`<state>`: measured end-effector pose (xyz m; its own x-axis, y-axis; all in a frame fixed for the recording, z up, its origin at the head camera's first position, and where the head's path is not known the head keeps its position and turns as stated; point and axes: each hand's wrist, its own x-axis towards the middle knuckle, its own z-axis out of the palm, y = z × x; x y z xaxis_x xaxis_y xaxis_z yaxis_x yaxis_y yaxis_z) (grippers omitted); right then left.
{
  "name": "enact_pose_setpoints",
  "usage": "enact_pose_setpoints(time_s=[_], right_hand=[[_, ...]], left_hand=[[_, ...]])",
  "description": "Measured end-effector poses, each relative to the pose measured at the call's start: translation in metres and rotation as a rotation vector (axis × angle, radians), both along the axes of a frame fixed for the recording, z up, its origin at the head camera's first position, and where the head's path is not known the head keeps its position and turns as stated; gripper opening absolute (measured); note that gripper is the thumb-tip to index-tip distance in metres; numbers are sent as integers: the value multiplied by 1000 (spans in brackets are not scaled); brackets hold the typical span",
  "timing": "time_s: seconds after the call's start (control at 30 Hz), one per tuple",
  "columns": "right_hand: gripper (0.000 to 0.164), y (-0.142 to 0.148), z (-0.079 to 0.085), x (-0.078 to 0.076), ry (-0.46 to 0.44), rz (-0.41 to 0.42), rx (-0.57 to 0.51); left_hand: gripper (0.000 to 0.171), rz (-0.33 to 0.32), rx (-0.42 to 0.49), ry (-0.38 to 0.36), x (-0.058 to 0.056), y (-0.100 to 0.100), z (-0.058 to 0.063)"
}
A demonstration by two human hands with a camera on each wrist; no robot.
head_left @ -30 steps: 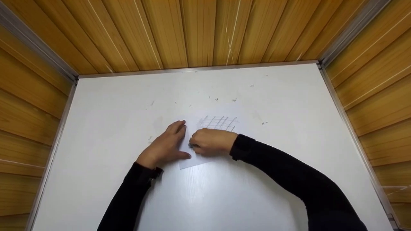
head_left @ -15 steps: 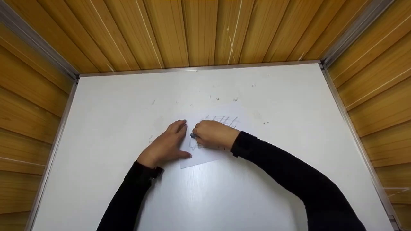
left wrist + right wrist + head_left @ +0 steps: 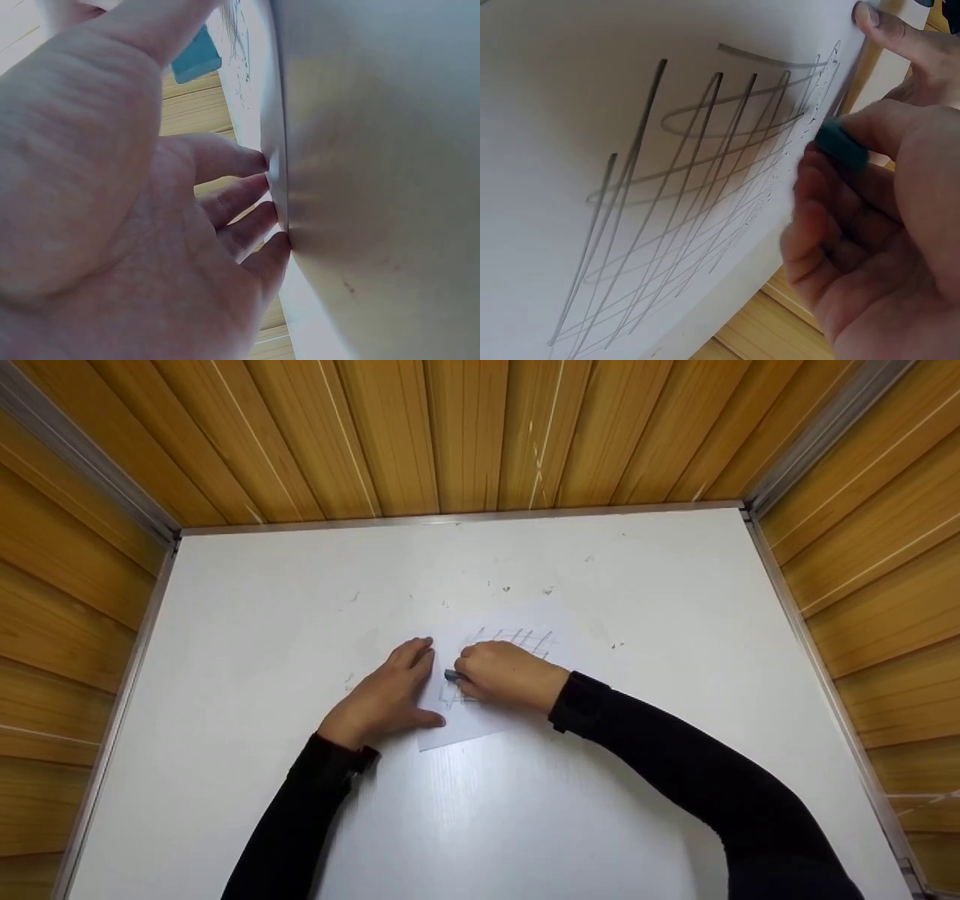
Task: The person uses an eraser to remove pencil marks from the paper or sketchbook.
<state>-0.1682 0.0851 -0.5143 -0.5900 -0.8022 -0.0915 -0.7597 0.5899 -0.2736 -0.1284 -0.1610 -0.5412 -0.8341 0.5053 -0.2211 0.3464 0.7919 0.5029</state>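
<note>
A sheet of white paper [image 3: 461,729] lies on the white table, with crossing grey pencil lines [image 3: 531,639] drawn on it. My right hand [image 3: 511,671] pinches a small blue-green eraser [image 3: 842,146] between thumb and curled fingers, over the left part of the drawing. Dark crumbs dot the lines beside the eraser in the right wrist view. On the paper's left side rests my left hand [image 3: 382,690], its fingers spread and thumb out, fingertips touching the sheet. The right hand hides the middle of the drawing in the head view.
Small grey crumbs [image 3: 506,589] lie scattered on the white table [image 3: 262,607], mostly beyond and beside the paper. Wood-patterned panels [image 3: 465,435] with metal edging stand along the table's back and both sides.
My right hand has moved up the paper with the eraser, away from the lower left lines, which now show. The left hand stays in place.
</note>
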Motion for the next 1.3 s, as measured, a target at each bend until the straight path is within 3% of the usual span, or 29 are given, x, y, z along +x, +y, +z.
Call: enact_pose_setpoints(time_s=[0.23, 0.5, 0.6, 0.73, 0.83, 1.1, 1.17, 1.3], right_hand=[[27, -6, -2, -14, 41, 5, 83], [18, -21, 9, -8, -115, 212, 190], [18, -22, 9, -11, -79, 185, 191], [17, -20, 2, -24, 6, 68, 140], [18, -19, -2, -26, -9, 32, 103], [19, -24, -7, 6, -107, 269, 40], [20, -25, -8, 6, -82, 250, 48], [23, -21, -10, -7, -8, 92, 52]], left_hand=[[120, 21, -10, -16, 0, 1, 2], [115, 1, 18, 1, 2, -3, 1], [115, -6, 15, -3, 2, -3, 0], [116, 4, 10, -7, 1, -2, 0], [116, 3, 10, -1, 1, -1, 1], [117, -5, 11, -14, 3, -5, 2], [117, -4, 9, -13, 3, -6, 2], [116, 7, 11, -14, 4, -4, 2]])
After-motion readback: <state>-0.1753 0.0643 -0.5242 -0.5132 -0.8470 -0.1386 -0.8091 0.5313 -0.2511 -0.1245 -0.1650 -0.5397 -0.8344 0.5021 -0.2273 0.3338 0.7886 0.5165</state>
